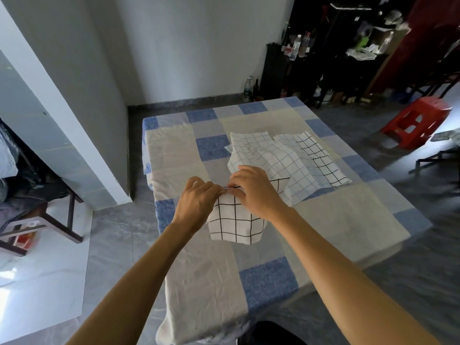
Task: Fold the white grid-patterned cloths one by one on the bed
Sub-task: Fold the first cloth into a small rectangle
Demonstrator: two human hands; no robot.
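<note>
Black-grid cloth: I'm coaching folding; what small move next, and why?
Probably lay the pinched far edge down and smooth it flat: both the left hand and right hand pinch the cloth at that edge, and its near part looks puffed on the bed.

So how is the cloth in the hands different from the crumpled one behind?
The held cloth has thick black lines, big squares; the crumpled cloth has thinner lines, smaller squares. The left hand and right hand pinch the held cloth; the crumpled cloth just lies there. Both are white grids.
</note>
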